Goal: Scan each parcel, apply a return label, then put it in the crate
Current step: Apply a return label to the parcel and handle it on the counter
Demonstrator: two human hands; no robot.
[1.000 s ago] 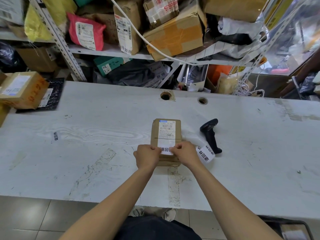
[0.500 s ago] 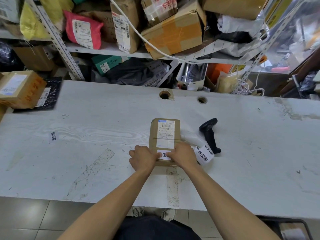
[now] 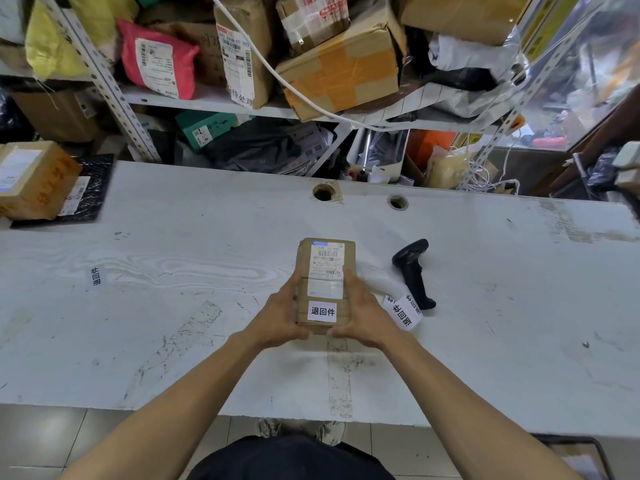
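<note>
- Small brown cardboard parcel (image 3: pixel 325 282) lying flat on the white worktable (image 3: pixel 173 306), at the middle and toward the near edge, long side running near to far.
- On its near end, a white return label (image 3: pixel 322 311) printed in black: 退回件.
- Farther along its top, a white shipping label (image 3: pixel 327 261) with a blue strip, a barcode and small print too fine to read.
- Gripped from both sides: left hand (image 3: pixel 277 318) on the parcel's left edge, right hand (image 3: pixel 362 315) on its right edge, fingers reaching up along the sides, thumbs curled round the near corners, parcel lodged between the two palms.
- Cannot tell whether the parcel is still resting on the table or just lifted off it.
- Just right of the right hand, a strip of spare labels (image 3: pixel 403 311) lying curled on the table, the same 退回件 repeated on it.
- Touching that strip on its far side, a black handheld scanner (image 3: pixel 414 271), lying on its side, held by neither hand.
- Well to the left, a lone sticker (image 3: pixel 95 276) stuck to the tabletop, also reading 退回件, turned sideways.
- At the far left edge, a brown box (image 3: pixel 34 178) with orange print, resting on a black mailer (image 3: pixel 90 188).
- On the shelf (image 3: pixel 207 98) beyond the table, a tall carton (image 3: pixel 242 46) bearing a tag with 待处理, beside a pink mailer (image 3: pixel 156 57).
</note>
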